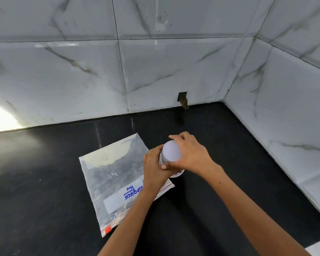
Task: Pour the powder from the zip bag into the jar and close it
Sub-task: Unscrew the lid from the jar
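A clear zip bag with blue print and an orange slider lies flat on the black counter, pale powder gathered in its far end. Just right of the bag stands the jar, mostly hidden by my hands, with a white lid on top. My left hand grips the jar's side from the left. My right hand curls round the lid from the right and far side. Whether the jar holds powder is hidden.
Marble-look tiled walls meet in a corner at the back right. A small dark hole sits in the back wall just above the counter. A bright glare lies at the far left.
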